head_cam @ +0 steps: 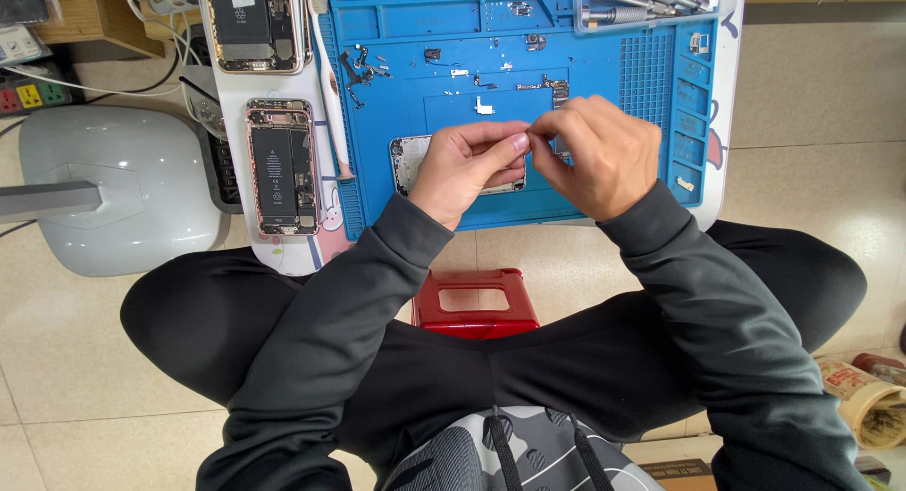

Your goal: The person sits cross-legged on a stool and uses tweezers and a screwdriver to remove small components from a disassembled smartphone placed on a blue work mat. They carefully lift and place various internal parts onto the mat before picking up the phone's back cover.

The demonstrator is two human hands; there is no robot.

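My left hand (467, 166) and my right hand (599, 151) meet over the blue repair mat (623, 76), fingertips pinched together on a tiny part too small to make out. Under my left hand lies an opened phone shell (406, 161), mostly hidden by the hand. Small screws and metal brackets (483, 104) lie scattered on the mat just beyond my fingers.
Two opened phones (280, 166) (255, 24) with exposed batteries lie on the white desk left of the mat, beside a toothbrush (330, 85). A clear tray of screwdrivers (642, 0) sits at the mat's top right. A red stool (475, 304) stands between my knees. A grey lamp base (123, 184) is at left.
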